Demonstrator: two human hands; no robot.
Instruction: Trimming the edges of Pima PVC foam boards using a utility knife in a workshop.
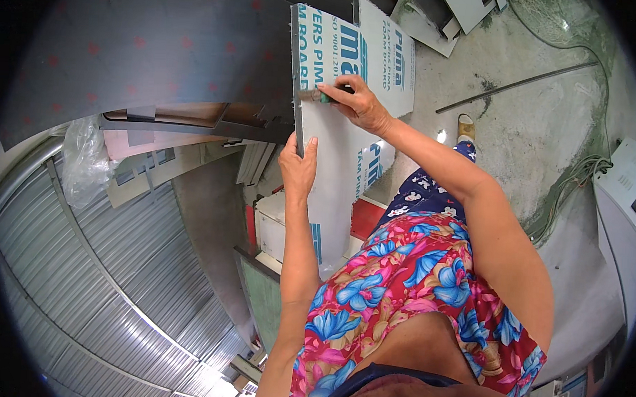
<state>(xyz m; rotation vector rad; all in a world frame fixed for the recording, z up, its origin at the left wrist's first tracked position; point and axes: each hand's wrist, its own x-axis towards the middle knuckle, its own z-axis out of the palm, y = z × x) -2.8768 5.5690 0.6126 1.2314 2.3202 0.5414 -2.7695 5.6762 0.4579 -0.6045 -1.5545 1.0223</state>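
Observation:
A tall white foam board (337,140) with blue print stands on edge in front of me. My left hand (297,165) grips its near edge about halfway up. My right hand (358,100) holds a small brush with a green handle (320,96), its bristles pressed against the board's edge near the top. A second printed white board (393,50) leans just behind the first.
A large grey sheet with red dots (148,45) lies on the left. Corrugated metal (105,289) fills the lower left, with a clear plastic bag (85,159) above it. Concrete floor (537,129) with cables, a thin rod and white panels (623,181) is on the right.

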